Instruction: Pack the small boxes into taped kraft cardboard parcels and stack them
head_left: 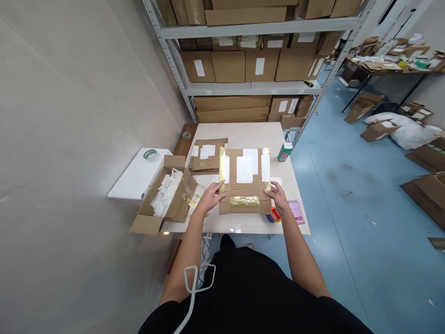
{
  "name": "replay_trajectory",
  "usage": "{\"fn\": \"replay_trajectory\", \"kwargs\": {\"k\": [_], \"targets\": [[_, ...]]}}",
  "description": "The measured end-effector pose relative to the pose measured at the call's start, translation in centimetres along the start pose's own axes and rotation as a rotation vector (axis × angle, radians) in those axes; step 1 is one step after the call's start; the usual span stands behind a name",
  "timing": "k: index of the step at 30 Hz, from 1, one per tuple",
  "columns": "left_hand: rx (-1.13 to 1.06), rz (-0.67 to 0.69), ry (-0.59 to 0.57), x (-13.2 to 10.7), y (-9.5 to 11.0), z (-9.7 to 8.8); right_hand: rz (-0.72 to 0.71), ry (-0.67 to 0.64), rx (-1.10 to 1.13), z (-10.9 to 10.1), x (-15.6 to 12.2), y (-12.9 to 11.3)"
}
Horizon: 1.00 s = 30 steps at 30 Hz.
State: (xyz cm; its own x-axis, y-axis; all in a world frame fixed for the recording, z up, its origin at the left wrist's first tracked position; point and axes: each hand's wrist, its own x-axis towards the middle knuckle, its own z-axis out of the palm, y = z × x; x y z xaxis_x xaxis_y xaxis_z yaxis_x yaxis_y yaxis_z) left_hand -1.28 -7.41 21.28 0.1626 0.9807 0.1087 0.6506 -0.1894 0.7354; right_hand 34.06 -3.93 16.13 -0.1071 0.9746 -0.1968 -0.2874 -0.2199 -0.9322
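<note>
A flattened cardboard box [244,188] with white labels and strips of shiny yellowish tape is held up over the white table [253,132]. My left hand [211,197] pinches its left edge between thumb and fingers. On the opposite edge, my right hand [277,195] grips the cardboard the same way. Behind the box at the left lies a stack of flattened cardboard [208,155] with labels. Close to my right hand are a red and blue tape roll [274,215], partly covered by it, and a pink-purple item [296,211].
An open carton [181,199] with white paper stands left, beside a white surface bearing a tape roll [150,154]. A green and white box [285,151] sits at the table's right edge. A metal shelf [257,88] full of cartons rises behind. Cardboard [427,199] lies on the floor at right.
</note>
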Motion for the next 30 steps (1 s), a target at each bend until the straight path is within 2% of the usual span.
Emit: {"fn": "replay_trajectory", "kwargs": {"k": [5, 11, 18, 23, 30], "targets": [[0.086, -0.018, 0.021, -2.2, 0.1, 0.4, 0.025, -0.034, -0.003, 0.2, -0.9, -0.2], [0.064, 0.008, 0.067, -3.2, -0.1, 0.4, 0.030, -0.046, -0.030, 1.0, -1.4, -1.0], [0.139, 0.084, 0.219, -3.5, -0.9, 0.6, 0.061, -0.065, -0.064, 2.2, -1.8, -1.3], [0.232, 0.137, 0.156, -3.9, -1.6, 0.1, 0.071, -0.064, -0.045, 2.7, -1.9, -1.6], [0.412, 0.161, 0.153, -4.2, -2.8, 0.1, 0.076, -0.093, -0.062, 3.0, -1.5, -1.7]]}}
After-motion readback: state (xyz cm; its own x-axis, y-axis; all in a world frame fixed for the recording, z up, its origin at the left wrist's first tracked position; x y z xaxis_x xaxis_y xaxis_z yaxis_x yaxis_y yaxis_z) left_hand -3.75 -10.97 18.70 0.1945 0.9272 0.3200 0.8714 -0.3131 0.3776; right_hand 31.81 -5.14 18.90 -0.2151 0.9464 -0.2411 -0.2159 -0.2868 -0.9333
